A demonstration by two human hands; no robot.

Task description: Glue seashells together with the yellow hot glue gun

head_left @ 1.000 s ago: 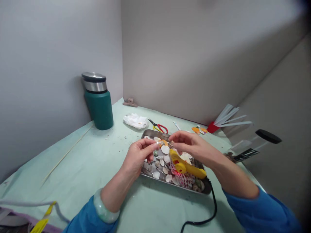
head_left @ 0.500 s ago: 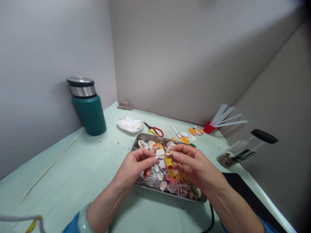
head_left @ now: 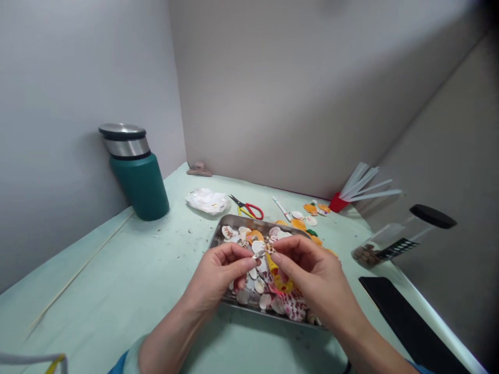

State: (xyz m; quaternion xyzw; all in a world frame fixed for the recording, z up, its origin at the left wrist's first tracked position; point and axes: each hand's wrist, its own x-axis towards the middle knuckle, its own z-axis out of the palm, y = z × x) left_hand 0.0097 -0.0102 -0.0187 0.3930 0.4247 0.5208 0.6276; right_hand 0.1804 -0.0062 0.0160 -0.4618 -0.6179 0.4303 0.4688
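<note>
Left grip (head_left: 222, 267) pinches a scrap (head_left: 258, 255), right grip (head_left: 315, 271) a shell (head_left: 269, 248), narrowly, seemingly because both are small. The gun (head_left: 272, 266) lies at their 6 o'clock, likely sparing either grip

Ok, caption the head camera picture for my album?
Left hand and right hand hold small pieces above a metal tray of shells.

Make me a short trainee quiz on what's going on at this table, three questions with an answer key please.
1. True or false: the scissors lie outside the metal tray.
2. What does the right hand hold between thumb and fingers?
3. Fill in the blank: the whitish translucent sticks stand leaning in a ____ cup.

Key:
1. True; they lie just beyond it.
2. A small brown-spotted shell.
3. Red.
</note>
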